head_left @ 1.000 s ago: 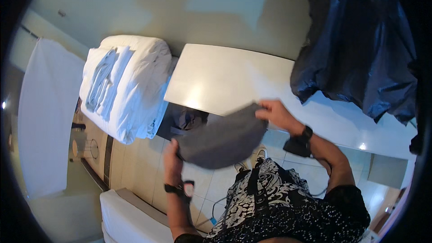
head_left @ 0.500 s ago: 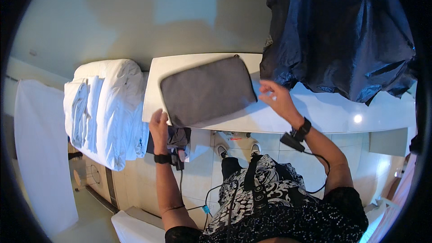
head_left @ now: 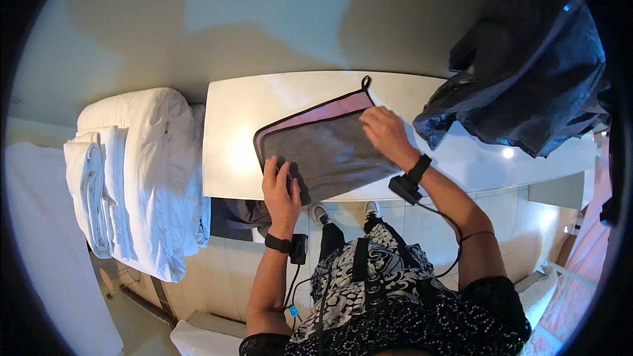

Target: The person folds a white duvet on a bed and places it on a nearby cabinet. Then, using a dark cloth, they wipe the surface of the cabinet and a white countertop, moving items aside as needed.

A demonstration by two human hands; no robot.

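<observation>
A grey cloth (head_left: 330, 158) with black edging lies on the white tabletop, its far edge folded back unevenly. A strip of its pink underside (head_left: 323, 110) shows along the back, and a small black hanging loop (head_left: 366, 82) sticks out at the far corner. My right hand (head_left: 388, 134) has its fingers closed on the grey layer's right corner, next to the pink strip. On the cloth's left end rests my left hand (head_left: 281, 196), its fingers apart and its palm near the table's front edge. Both wrists carry black bands with small cabled devices.
The white table (head_left: 227, 118) stands against a grey wall. A crumpled black plastic bag (head_left: 521, 72) sits at its right. Folded white bedding (head_left: 142, 178) is piled left of the table, and dark fabric (head_left: 237, 216) lies below its front edge.
The cloth, all grey before, now shows a pink strip at the back. My right hand has closed on its corner; my left has moved onto its left end.
</observation>
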